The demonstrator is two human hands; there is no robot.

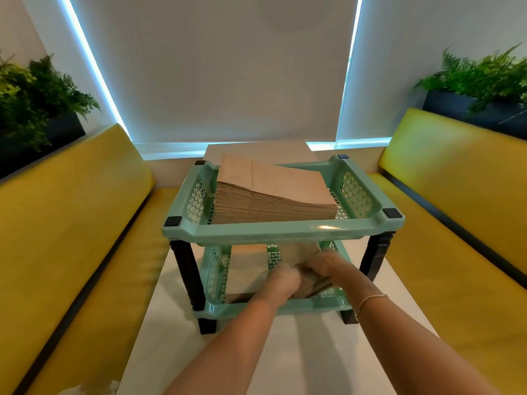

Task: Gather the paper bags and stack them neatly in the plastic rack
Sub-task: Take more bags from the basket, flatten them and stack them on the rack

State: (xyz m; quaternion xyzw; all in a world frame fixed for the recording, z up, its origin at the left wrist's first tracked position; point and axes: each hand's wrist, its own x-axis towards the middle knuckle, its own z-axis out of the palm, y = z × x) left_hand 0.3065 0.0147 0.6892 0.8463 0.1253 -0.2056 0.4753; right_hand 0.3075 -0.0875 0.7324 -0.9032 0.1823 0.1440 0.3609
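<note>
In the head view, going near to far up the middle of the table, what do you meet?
Bare table top → lower rack tier's front rim → left hand and right hand on paper bags in that tier → upper tier's front rim → tall bag stack → window blind.

We see a pale desk (285,352) set between two yellow padded benches (71,223) (456,201), each backed by a dark planter of green ferns (42,101) (479,81). Ahead of us, white roller blinds (216,67) cover the windows, and cool daylight (94,69) glows through the gaps at their edges.
</note>
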